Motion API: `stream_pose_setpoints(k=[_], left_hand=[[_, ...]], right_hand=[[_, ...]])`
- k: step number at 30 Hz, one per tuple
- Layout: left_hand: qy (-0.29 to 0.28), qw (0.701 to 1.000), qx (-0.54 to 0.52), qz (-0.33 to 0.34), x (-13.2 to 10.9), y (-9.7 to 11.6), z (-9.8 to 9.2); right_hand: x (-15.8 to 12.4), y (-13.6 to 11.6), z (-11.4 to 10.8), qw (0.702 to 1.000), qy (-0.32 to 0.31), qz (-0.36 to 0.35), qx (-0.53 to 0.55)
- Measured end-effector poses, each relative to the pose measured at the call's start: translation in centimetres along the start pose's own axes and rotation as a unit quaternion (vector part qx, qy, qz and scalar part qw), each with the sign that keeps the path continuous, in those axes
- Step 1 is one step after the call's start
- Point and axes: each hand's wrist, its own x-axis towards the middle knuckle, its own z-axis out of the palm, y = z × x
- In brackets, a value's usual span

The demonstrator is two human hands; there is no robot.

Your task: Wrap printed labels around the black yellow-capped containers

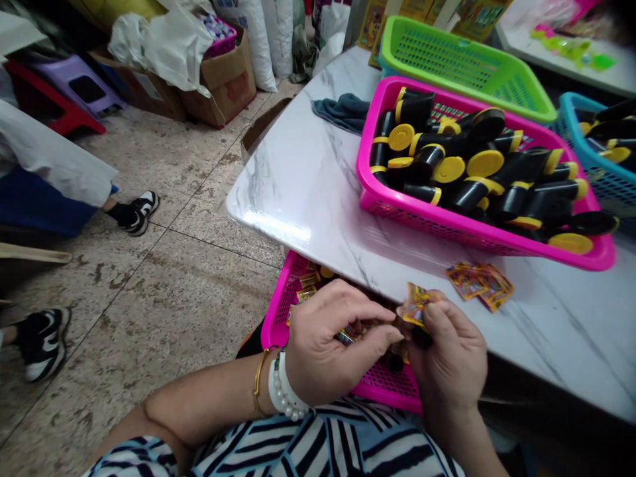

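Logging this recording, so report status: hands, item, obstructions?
Right fingers pinching small orange printed packet. Left fingers close by, contact unclear. View of lower pink plastic basket partly blocked.

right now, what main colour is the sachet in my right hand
The sachet is mostly orange-yellow, best in head view.

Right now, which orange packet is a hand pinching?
The packet in the right hand; other packets lie on the white table or in the lower basket.
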Motion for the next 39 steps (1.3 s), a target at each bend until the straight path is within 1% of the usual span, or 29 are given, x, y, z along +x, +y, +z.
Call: stream_pose_setpoints(k=[5, 8, 11, 14, 17, 20, 22, 25, 28, 30, 32, 33, 35, 37, 38, 39], left_hand=[[-0.013, 1.0, -0.004, -0.014, 0.3, 0.1, 0.8], [-0.018, 0.999, -0.007, -0.031, 0.5, 0.0, 1.0], [-0.024, 0.998, -0.012, -0.051, 0.6, -0.3, 1.1], [-0.04, 0.996, -0.02, -0.073, 0.6, -0.8, 1.0], [-0.051, 0.993, -0.011, -0.105, 0.8, -1.5, 0.7], [-0.073, 0.984, -0.002, -0.161, 1.2, -2.0, 0.0], [-0.084, 0.974, -0.032, -0.207, 1.5, -2.0, -0.4], [-0.082, 0.958, -0.086, -0.262, 1.6, -1.8, -0.8], [-0.075, 0.944, -0.108, -0.304, 1.3, -1.7, -0.9], [-0.047, 0.953, -0.08, -0.289, 1.1, -1.8, -1.0], [-0.003, 0.972, -0.023, -0.234, 1.0, -2.0, -1.0], [0.014, 0.978, 0.001, -0.209, 1.0, -2.0, -1.0], [0.02, 0.981, 0.017, -0.192, 1.2, -1.9, -1.0], [0.01, 0.979, 0.002, -0.204, 1.5, -1.5, -0.9], [0.003, 0.976, -0.01, -0.219, 1.6, -1.3, -0.9], [-0.006, 0.969, -0.027, -0.244, 1.7, -1.2, -0.9]], right_hand=[[-0.2, 0.1, 0.0, 1.0, 0.008, -0.008, 0.01], [-0.3, 0.5, -0.3, 1.0, -0.003, -0.014, -0.009], [-0.4, 0.9, -0.5, 0.998, -0.022, -0.037, -0.041], [-0.5, 0.9, -0.4, 0.992, -0.035, -0.082, -0.09], [-0.5, 0.4, -0.1, 0.976, -0.05, -0.149, -0.152], [-0.4, -0.1, 0.3, 0.952, -0.083, -0.208, -0.211], [-0.4, -0.3, 0.6, 0.941, -0.102, -0.225, -0.232], [-0.2, -0.5, 1.1, 0.94, -0.115, -0.223, -0.231], [0.0, -0.9, 1.0, 0.945, -0.134, -0.198, -0.224], [0.0, -1.7, 0.4, 0.951, -0.165, -0.158, -0.209], [0.3, -2.8, -0.6, 0.957, -0.178, -0.129, -0.191], [0.4, -3.3, -1.1, 0.96, -0.162, -0.134, -0.186], [1.0, -4.0, -1.9, 0.961, -0.088, -0.189, -0.184], [1.9, -4.0, -2.3, 0.95, -0.017, -0.253, -0.182], [2.3, -3.7, -2.4, 0.944, -0.001, -0.273, -0.186], [2.7, -3.3, -2.4, 0.939, -0.002, -0.279, -0.201]])
